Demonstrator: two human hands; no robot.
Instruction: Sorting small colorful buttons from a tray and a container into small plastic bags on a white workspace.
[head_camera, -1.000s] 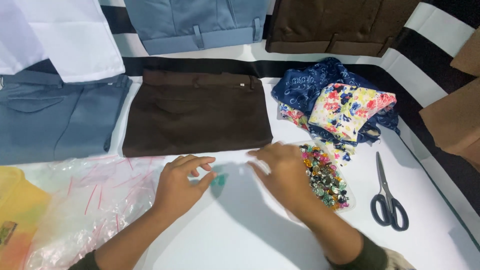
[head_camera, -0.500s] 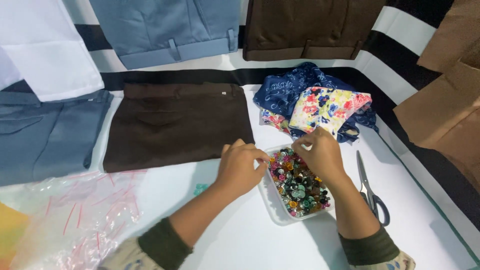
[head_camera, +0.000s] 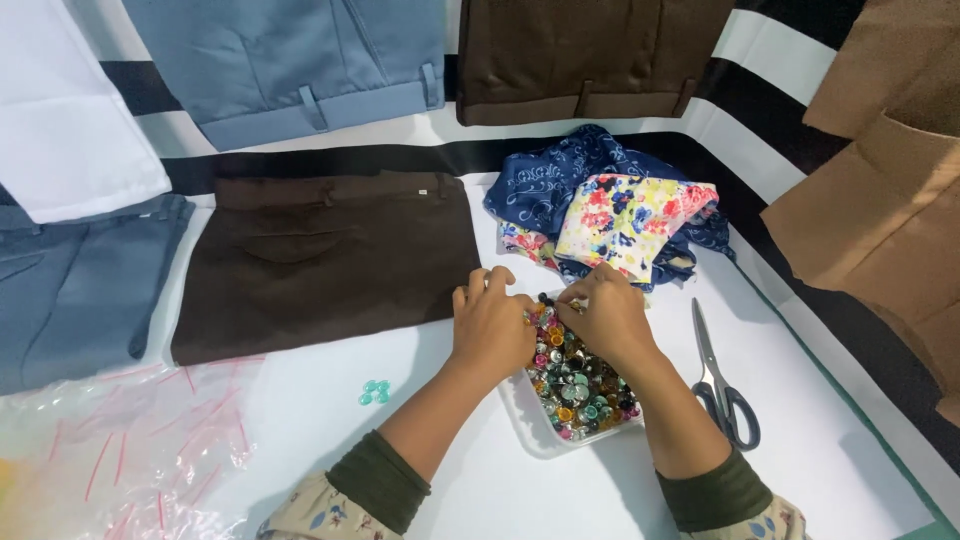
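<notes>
A clear plastic tray (head_camera: 530, 418) full of several mixed coloured buttons (head_camera: 583, 385) lies on the white surface in front of me. My left hand (head_camera: 490, 325) rests at the tray's far left corner, fingers curled down among the buttons. Over the tray's far end my right hand (head_camera: 607, 315) has its fingertips pinched together in the buttons; what they pinch is too small to make out. The two hands almost touch. A few small teal buttons (head_camera: 373, 391) lie loose to the left of my left forearm.
Grey-handled scissors (head_camera: 722, 380) lie right of the tray. A floral and a navy patterned cloth (head_camera: 620, 215) are heaped behind it. Folded brown trousers (head_camera: 320, 260) lie at centre-left, blue trousers (head_camera: 70, 290) left, more garments behind. Crinkled clear plastic bags (head_camera: 120, 450) sit bottom left.
Both hands moved right from the loose teal buttons to the button tray and now dig into its far end. The camera view shifted closer and slightly right.
</notes>
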